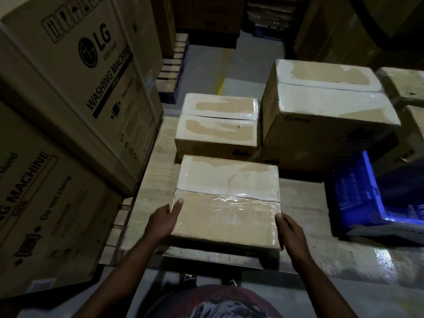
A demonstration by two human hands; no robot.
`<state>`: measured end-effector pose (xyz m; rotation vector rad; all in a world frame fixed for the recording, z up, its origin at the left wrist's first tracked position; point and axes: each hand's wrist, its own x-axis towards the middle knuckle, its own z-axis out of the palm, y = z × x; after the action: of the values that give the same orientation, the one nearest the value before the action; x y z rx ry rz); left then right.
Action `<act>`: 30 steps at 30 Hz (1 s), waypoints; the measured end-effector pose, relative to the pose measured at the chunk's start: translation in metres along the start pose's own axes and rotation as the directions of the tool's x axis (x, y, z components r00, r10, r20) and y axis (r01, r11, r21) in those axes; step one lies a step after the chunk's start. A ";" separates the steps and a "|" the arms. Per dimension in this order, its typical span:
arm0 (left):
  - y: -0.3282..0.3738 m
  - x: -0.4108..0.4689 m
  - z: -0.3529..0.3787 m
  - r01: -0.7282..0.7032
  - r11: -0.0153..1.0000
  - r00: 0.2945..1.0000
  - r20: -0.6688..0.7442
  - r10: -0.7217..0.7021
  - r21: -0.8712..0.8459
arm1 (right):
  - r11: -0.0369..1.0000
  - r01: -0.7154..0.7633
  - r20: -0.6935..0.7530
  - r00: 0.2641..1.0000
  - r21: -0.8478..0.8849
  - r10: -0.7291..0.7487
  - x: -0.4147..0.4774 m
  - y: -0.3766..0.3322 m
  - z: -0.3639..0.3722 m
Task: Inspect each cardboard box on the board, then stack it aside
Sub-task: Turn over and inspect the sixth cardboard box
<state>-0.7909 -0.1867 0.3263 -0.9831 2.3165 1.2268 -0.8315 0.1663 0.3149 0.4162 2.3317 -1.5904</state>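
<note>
Your left hand [164, 220] and right hand [290, 230] clasp the near box [227, 203] by its sides, thumbs on top, at the near edge of the board [298, 198]. The wrap looks slippery, so grip evenly, tilt slowly to check each face, then probably carry it to the far-right stack [328, 104].

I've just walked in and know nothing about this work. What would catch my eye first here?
First, the taped cardboard box in the middle of the wooden board, gripped at its near corners by the left hand and the right hand. Next, the big washing machine cartons stacked on the left, and the bright blue crate on the right.
</note>
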 end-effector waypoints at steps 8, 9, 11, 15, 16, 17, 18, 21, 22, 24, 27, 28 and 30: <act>-0.015 -0.038 -0.004 -0.033 0.999 0.999 0.034 0.033 0.002 | 0.981 -0.125 0.106 0.988 0.145 0.110 -0.039 0.023 -0.004; -0.012 -0.039 -0.004 -0.035 0.999 0.999 0.030 0.034 0.010 | 0.983 -0.121 0.110 0.988 0.141 0.106 -0.040 0.015 -0.004; -0.006 -0.044 -0.007 -0.017 0.999 1.000 0.019 0.016 0.030 | 0.979 -0.120 0.104 0.989 0.162 0.104 -0.042 0.000 -0.005; 0.005 -0.047 -0.017 -0.009 1.000 0.999 -0.046 0.009 0.013 | 0.955 -0.109 0.085 0.992 0.276 0.089 -0.040 -0.015 -0.016; 0.008 -0.047 -0.021 -0.013 1.000 0.999 -0.050 0.014 0.009 | 0.950 -0.092 0.079 0.994 0.297 0.071 -0.040 -0.019 -0.019; 0.009 -0.047 -0.024 -0.039 0.999 0.998 -0.045 0.039 0.005 | 0.948 -0.078 0.072 0.996 0.307 0.059 -0.040 -0.023 -0.022; 0.011 -0.049 -0.026 -0.066 0.998 0.997 -0.050 0.066 -0.003 | 0.951 -0.060 0.063 0.997 0.303 0.043 -0.041 -0.028 -0.024; 0.024 -0.056 -0.034 -0.164 0.985 0.974 -0.149 0.170 0.052 | 0.956 0.015 0.074 0.997 0.295 -0.038 -0.043 -0.040 -0.031; 0.029 -0.059 -0.036 -0.228 0.972 0.956 -0.178 0.235 0.062 | 0.953 0.029 0.063 0.997 0.301 -0.050 -0.044 -0.044 -0.034; 0.034 -0.062 -0.038 -0.317 0.947 0.921 -0.219 0.322 0.058 | 0.947 0.068 0.046 0.995 0.315 -0.086 -0.043 -0.048 -0.040; 0.037 -0.064 -0.037 -0.341 0.939 0.913 -0.255 0.319 -0.049 | 0.950 0.112 0.057 0.989 0.293 -0.134 -0.041 -0.057 -0.048; 0.036 -0.064 -0.035 -0.349 0.937 0.907 -0.259 0.333 -0.017 | 0.949 0.115 0.063 0.988 0.292 -0.139 -0.040 -0.059 -0.049; 0.033 -0.063 -0.030 -0.373 0.923 0.887 -0.256 0.384 0.094 | 0.946 0.103 0.073 0.989 0.308 -0.131 -0.038 -0.060 -0.048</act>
<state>-0.7692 -0.1725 0.3992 -0.7406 2.8419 1.2377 -0.8240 0.1876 0.3974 0.2648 2.0816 -1.9913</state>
